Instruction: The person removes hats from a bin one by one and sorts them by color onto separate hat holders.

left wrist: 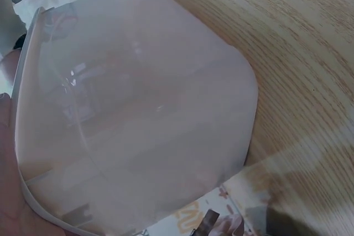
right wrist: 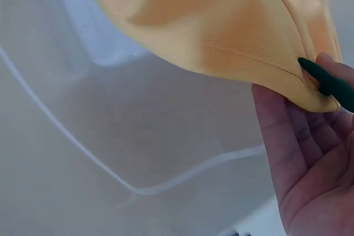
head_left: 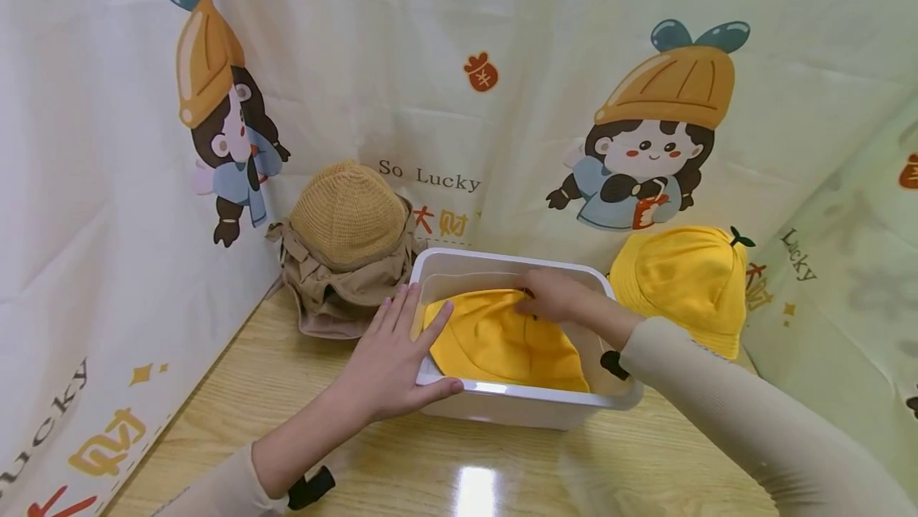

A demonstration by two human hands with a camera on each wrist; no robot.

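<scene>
A yellow bucket hat (head_left: 495, 338) lies inside a white plastic bin (head_left: 509, 415). My right hand (head_left: 562, 295) reaches into the bin and grips the hat at its far edge. The right wrist view shows fingers under the cloth, beside a dark green sprout (right wrist: 327, 81) on the hat; part of the hand is out of that frame. My left hand (head_left: 387, 370) rests on the bin's left side, fingers spread along the rim and thumb at the front rim. The bin's outer wall (left wrist: 144, 98) fills most of the left wrist view.
Right of the bin stands another yellow hat (head_left: 684, 282) with a green sprout. To the left, a tan knitted hat (head_left: 349, 214) sits on top of brown fabric hats (head_left: 337, 294). Printed cloth (head_left: 402, 39) hangs behind the wood-grain surface (head_left: 373, 461).
</scene>
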